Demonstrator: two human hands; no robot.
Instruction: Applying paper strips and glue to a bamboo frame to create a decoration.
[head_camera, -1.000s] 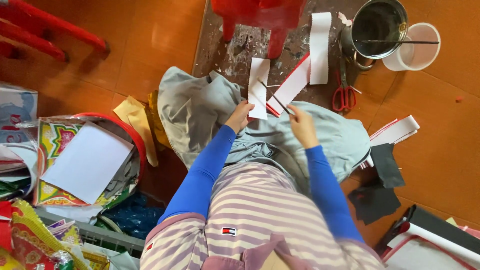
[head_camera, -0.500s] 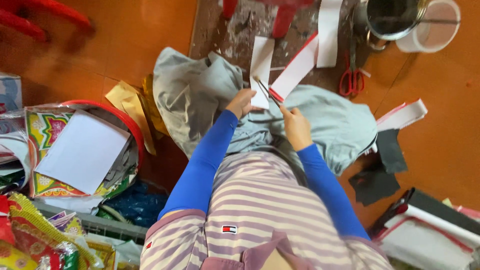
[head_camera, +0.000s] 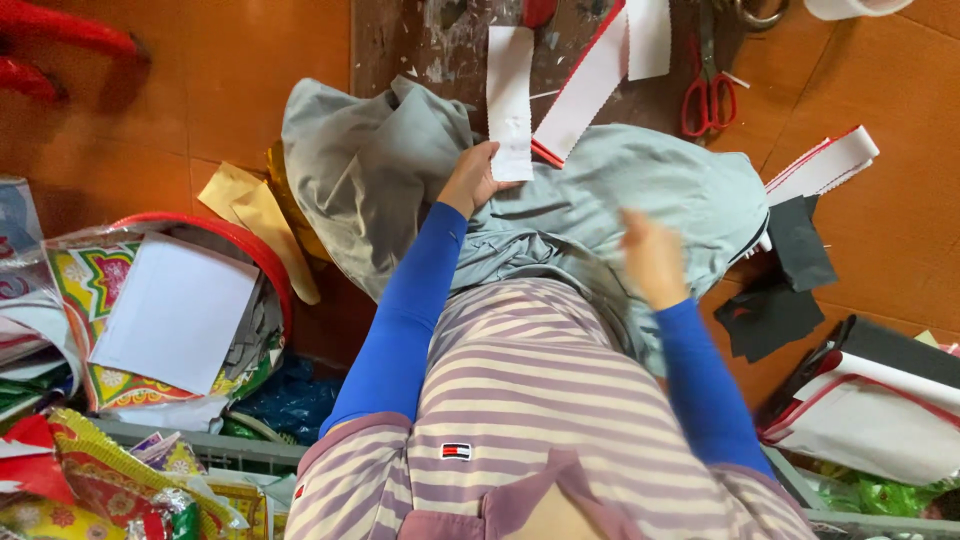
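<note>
Left hand, upper centre of frame, pinches the bottom end of a white paper strip over the grey cloth on the lap. Right hand, right of centre, is motion-blurred; can't tell its opening, nothing visibly held. Looks mid-batch: a white strip with red edge lies just right of the held one, more strips at right edge, red scissors idle upper right. Share of strips done can't be judged.
</note>
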